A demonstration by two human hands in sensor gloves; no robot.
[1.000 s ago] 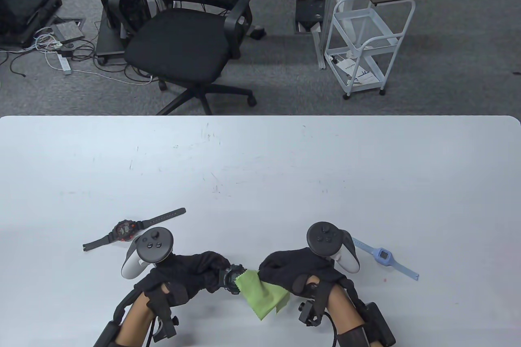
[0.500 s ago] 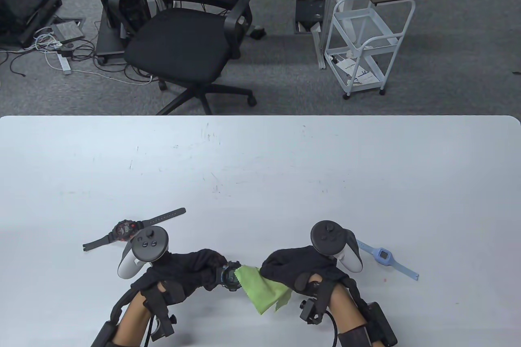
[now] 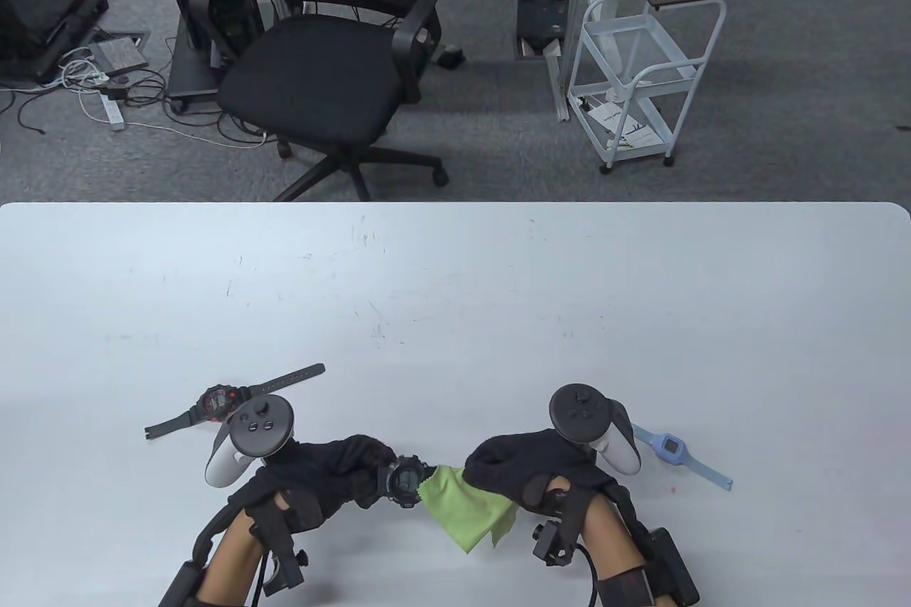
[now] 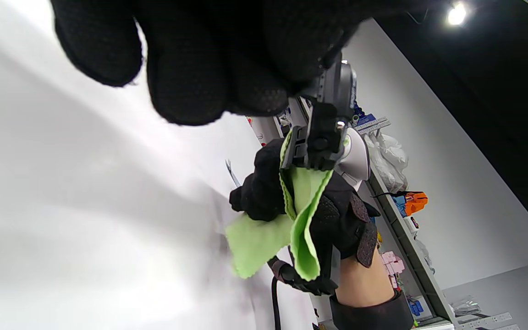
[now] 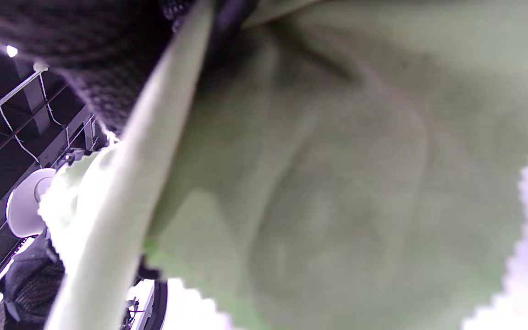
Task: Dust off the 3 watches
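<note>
Table view: left hand (image 3: 334, 475) in a black sensor glove holds a dark digital wristwatch with a round black case (image 3: 403, 481) above the white table (image 3: 455, 294), fingers and thumb curled round the strap side, dial turned up toward the camera. Right hand (image 3: 527, 468) grips a bright green microfibre cloth with pinked edges (image 3: 466, 507), fingers closed over its bunched upper part; the loose corner hangs below the hand. Cloth edge touches the right side of the held watch case.

Left wrist view: cloth (image 4: 291, 220) folds over the right hand's fingers (image 4: 264, 183), and the watch strap (image 4: 316, 142) sits against it.

Right wrist view: blurred cloth (image 5: 337, 174) fills the frame.

Black-strapped watch with a red-trimmed dial (image 3: 219, 403) lies flat just beyond the left hand. Pale blue square-faced watch (image 3: 669, 449) lies flat just beyond the right hand, outward of it. Neither is touched.
</note>
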